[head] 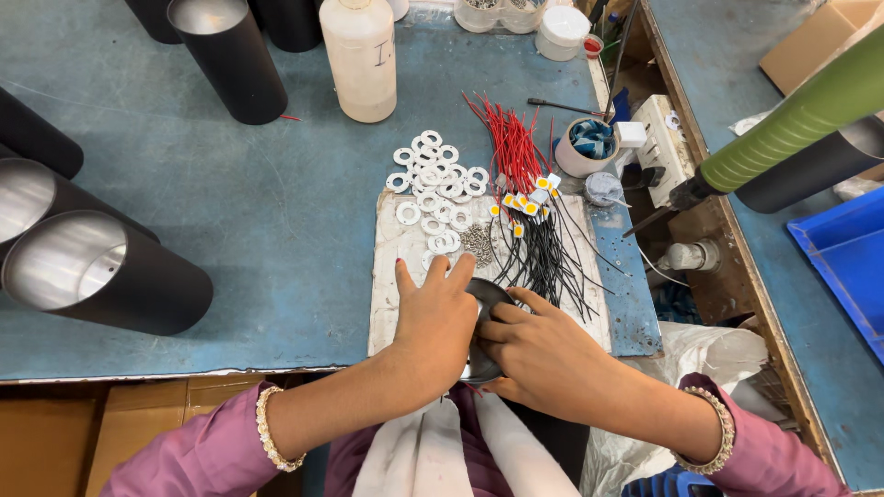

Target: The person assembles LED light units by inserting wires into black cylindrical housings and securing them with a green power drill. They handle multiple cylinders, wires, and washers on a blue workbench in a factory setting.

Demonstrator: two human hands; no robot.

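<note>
My left hand and my right hand are together at the near edge of the table, both gripping a dark round metal cup that shows between them. Left fingers spread over its left side; right fingers curl over its rim and underside. Just beyond my hands lies a worn white board carrying white plastic rings, a small heap of screws and a bundle of red and black wires tipped with small yellow square chips.
Black cylinders with shiny insides lie at the left and stand at the back. A white bottle stands behind the rings. A green-handled tool, white power strip and blue tray are right.
</note>
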